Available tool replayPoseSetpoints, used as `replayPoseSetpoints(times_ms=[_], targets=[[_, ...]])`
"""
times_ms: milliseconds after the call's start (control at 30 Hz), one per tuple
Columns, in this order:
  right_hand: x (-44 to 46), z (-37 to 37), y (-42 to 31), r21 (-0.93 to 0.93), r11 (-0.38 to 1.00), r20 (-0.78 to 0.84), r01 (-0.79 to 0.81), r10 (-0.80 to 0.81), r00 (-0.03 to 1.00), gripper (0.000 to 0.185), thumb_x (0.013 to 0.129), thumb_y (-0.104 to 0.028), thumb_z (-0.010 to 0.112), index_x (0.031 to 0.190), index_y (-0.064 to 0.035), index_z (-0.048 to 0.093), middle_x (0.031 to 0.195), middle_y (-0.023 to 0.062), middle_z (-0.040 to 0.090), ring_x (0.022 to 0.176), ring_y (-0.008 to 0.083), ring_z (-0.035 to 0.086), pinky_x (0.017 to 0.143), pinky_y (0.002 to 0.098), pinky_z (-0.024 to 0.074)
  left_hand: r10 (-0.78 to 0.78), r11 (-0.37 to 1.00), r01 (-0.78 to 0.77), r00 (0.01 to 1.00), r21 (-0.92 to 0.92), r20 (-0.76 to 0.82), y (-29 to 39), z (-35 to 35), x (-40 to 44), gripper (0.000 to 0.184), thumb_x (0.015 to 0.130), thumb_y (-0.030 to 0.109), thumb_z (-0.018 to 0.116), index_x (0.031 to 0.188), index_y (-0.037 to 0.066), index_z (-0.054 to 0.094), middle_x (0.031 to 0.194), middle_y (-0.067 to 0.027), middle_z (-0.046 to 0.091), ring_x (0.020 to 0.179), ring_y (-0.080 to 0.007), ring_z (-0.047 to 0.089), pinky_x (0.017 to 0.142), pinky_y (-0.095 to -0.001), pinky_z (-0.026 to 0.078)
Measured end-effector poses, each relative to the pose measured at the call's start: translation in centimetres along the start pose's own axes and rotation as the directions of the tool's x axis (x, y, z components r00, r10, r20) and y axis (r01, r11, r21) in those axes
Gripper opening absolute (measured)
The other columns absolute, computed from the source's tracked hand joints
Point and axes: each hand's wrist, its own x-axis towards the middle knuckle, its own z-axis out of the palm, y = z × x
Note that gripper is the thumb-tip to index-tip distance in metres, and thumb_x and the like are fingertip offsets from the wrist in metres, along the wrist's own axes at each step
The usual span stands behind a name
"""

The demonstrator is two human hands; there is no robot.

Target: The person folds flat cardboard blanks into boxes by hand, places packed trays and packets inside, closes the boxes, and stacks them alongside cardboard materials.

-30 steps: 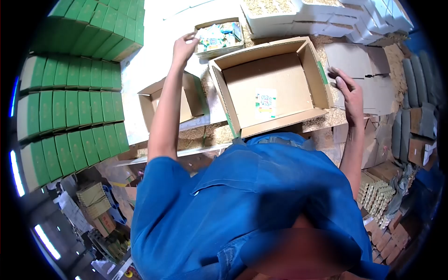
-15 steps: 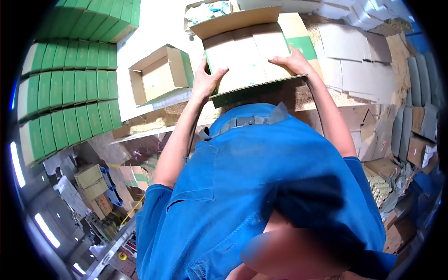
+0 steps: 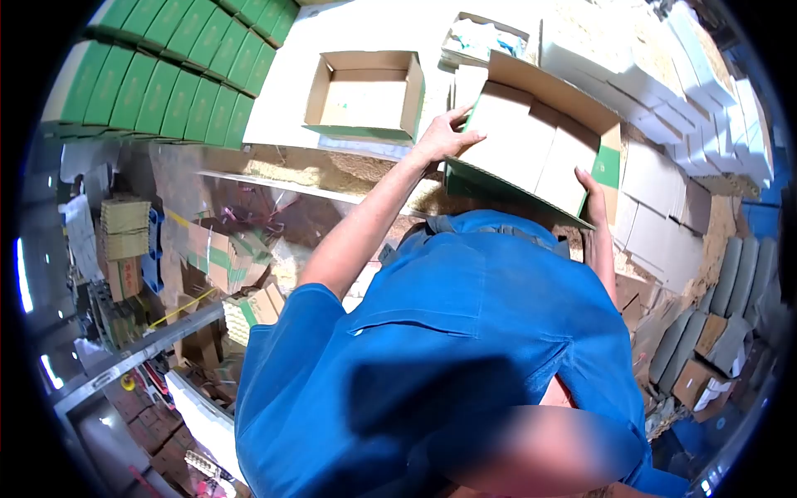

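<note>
In front of my body is an open cardboard box, green outside and brown inside, with its long flaps raised. Pale, flat-topped pieces fill it side by side; I cannot tell whether they are small boxes or panels. My left hand grips the box's left end, thumb over the rim and fingers outside. At the opposite end, my right hand is closed on the wall with its thumb up at the edge. To the left, an open carton with bare cardboard inside sits on the white table.
Stacked green boxes stand in rows at the left of the white table. A small box with crumpled wrapping lies at the back. White stacks and flat grey-white cardboard sheets are on the right.
The whole view has turned and the table's contents have shifted right in it. The box now slants down to the right, with both hands still holding its ends.
</note>
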Motion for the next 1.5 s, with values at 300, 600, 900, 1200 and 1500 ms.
replayPoseSetpoints(times_ms=[300, 600, 900, 1200, 1500], targets=[[3.0, 11.7, 0.5, 0.083, 0.994, 0.035, 0.074, -0.077, 0.996, 0.035, 0.090, -0.023, 0.063, 0.117, -0.0004, 0.059, 0.109, 0.0111, 0.065, 0.100, 0.0212, 0.063, 0.090, 0.0336, 0.0508, 0.334, 0.722, 0.259, 0.681, 0.641, -0.652, 2.0, -20.7, -4.7, 0.052, 0.090, 0.022, 0.060, 0.134, -0.003, 0.050, 0.133, -0.0228, 0.056, 0.125, -0.0284, 0.054, 0.106, -0.0378, 0.040], [14.1, 25.4, 4.0, -0.058, 0.996, 0.203, -0.071, 0.081, 0.976, 0.069, 0.082, -0.039, 0.072, 0.137, -0.0042, 0.047, 0.133, 0.0157, 0.053, 0.126, 0.0239, 0.044, 0.105, 0.0461, 0.0367, -0.303, 0.858, 0.406, 0.895, 0.314, -0.328, -8.5, -31.2, -1.7, 0.059, 0.093, 0.050, 0.051, 0.117, -0.002, 0.064, 0.113, -0.0137, 0.065, 0.100, -0.0224, 0.060, 0.093, -0.0363, 0.045], [17.8, 31.4, 7.7, 0.069, 0.976, 0.281, -0.206, 0.179, 0.943, 0.041, 0.092, -0.034, 0.064, 0.117, -0.0018, 0.060, 0.102, 0.0102, 0.065, 0.091, 0.0188, 0.062, 0.084, 0.0323, 0.0513, -0.252, 0.963, 0.202, 0.907, -0.178, -0.338, -10.0, -31.0, -3.9, 0.043, 0.103, 0.034, 0.038, 0.136, 0.007, 0.048, 0.124, -0.0111, 0.060, 0.106, -0.0225, 0.059, 0.091, -0.0350, 0.049], [16.3, 30.8, 6.0, -0.750, 0.643, 0.158, 0.157, -0.057, 0.986, 0.074, 0.085, -0.037, 0.063, 0.139, 0.0088, 0.042, 0.116, 0.0201, 0.065, 0.105, 0.0248, 0.062, 0.095, 0.0317, 0.0455, -0.427, 0.854, 0.218, 0.813, -0.473, -0.396, -8.2, -28.6, -4.0, 0.062, 0.096, 0.052, 0.050, 0.136, 0.005, 0.048, 0.130, -0.0174, 0.053, 0.116, -0.0264, 0.053, 0.101, -0.0390, 0.044], [16.4, 28.6, 6.9, -0.428, 0.903, 0.379, 0.037, 0.142, 0.915, 0.076, 0.087, -0.033, 0.061, 0.142, 0.0098, 0.029, 0.137, 0.0227, 0.043, 0.125, 0.0307, 0.046, 0.103, 0.0370, 0.0397, -0.391, 0.919, 0.362, 0.889, -0.159, -0.238, -7.5, -28.4, -1.4, 0.075, 0.094, 0.054, 0.049, 0.141, -0.004, 0.042, 0.141, -0.0207, 0.047, 0.129, -0.0279, 0.045, 0.109, -0.0394, 0.032]])
